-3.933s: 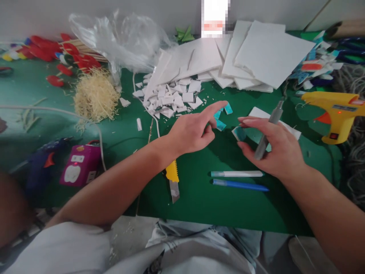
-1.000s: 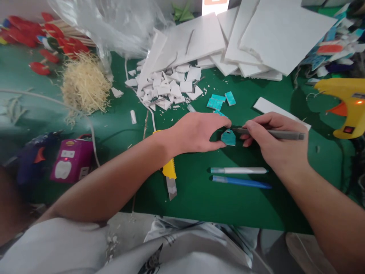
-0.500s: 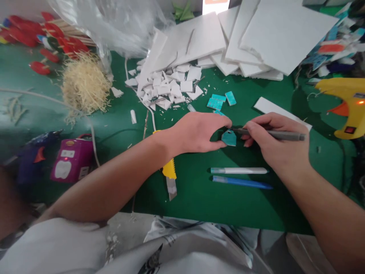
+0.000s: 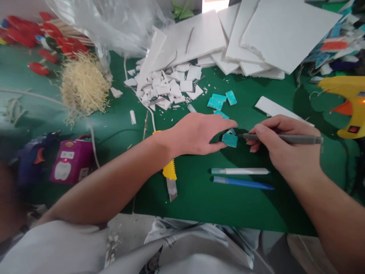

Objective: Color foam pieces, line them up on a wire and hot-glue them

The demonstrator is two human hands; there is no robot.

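Apparently pausing, the right hand [image 4: 293, 156] eased its pinched slim grey tool [image 4: 300, 139] from the left hand's [image 4: 199, 133] pinched five-sided teal piece [image 4: 230, 140].

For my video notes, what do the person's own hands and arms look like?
The left hand and right hand are bare: no gloves, rings or watches show. A loose white fabric sleeve leaves the left forearm uncovered; no right sleeve shows.

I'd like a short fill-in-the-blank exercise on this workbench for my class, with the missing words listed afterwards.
1. The left hand pinches a small turquoise piece; the grey tool is in the ____ hand.
2. Beside the white pen lies a ____ pen.
3. The utility knife has a ____ handle.
Missing words: right; blue; yellow.
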